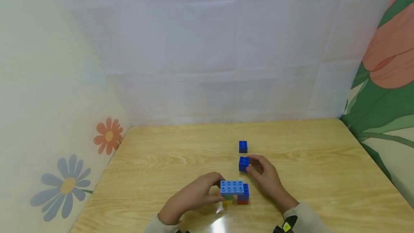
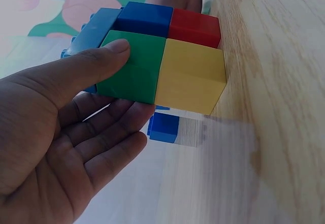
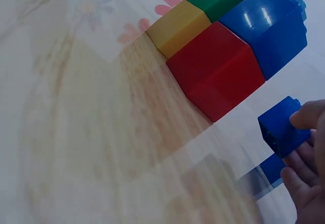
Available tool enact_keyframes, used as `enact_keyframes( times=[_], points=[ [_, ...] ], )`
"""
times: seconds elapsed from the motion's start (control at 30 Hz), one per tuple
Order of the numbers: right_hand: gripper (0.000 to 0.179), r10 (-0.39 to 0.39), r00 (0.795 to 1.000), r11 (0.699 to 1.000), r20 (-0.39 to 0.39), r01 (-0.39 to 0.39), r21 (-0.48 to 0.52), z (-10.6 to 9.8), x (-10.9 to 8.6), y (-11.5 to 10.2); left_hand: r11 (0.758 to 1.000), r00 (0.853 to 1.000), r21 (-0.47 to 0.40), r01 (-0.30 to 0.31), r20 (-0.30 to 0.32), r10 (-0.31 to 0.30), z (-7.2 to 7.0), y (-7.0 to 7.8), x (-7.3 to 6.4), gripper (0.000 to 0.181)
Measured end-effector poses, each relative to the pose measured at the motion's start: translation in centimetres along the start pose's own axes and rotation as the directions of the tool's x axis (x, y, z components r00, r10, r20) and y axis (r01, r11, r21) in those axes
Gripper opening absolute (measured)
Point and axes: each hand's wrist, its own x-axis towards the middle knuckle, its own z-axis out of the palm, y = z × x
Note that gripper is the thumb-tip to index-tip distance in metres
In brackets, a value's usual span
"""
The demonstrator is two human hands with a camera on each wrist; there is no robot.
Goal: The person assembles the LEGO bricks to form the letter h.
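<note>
In the head view my left hand (image 1: 197, 194) holds a small structure of toy building bricks at the near middle of the table. Its thumb presses the green brick (image 2: 134, 69), which sits on a yellow brick (image 2: 190, 74). Beside these, a blue brick (image 2: 145, 19) stands on a red brick (image 2: 197, 27). A light blue eight-stud brick (image 1: 231, 187) lies across the top. Just beyond the structure, my right hand (image 1: 267, 178) pinches a small blue brick (image 3: 282, 125) between thumb and fingers, held apart from the structure and seemingly above the table.
Another small blue brick (image 1: 243, 146) rests on the wooden table (image 1: 161, 146), farther back than the pinched one. A white cloth (image 1: 207, 64) hangs behind the table. Flower-patterned walls (image 1: 68, 186) flank it on both sides.
</note>
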Motion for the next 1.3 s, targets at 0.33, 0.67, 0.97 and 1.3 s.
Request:
enact_keyframes(
  times=[0.33,0.67,0.97,1.3],
  points=[
    [0.039,-0.042,0.999,0.997,0.005,0.041,0.069,-0.1,-0.9,-3.7,1.0,1.0,0.009,-0.003,-0.012,0.003,0.1,0.3,0.0,0.034],
    [0.037,-0.129,0.992,0.988,0.006,0.128,0.089,-0.1,-1.4,-5.8,0.999,0.999,0.029,-0.044,-0.022,0.045,0.2,0.2,-0.1,0.034],
    [0.038,-0.313,0.95,0.939,0.024,0.305,0.155,0.0,-1.7,-6.9,0.999,0.999,0.024,-0.035,-0.019,0.035,0.1,0.2,-0.1,0.034],
    [0.037,-0.374,0.925,0.913,0.061,0.356,0.199,0.2,-2.4,-8.7,1.0,0.999,0.014,-0.025,-0.021,0.026,0.1,0.1,0.0,0.033]
  ],
)
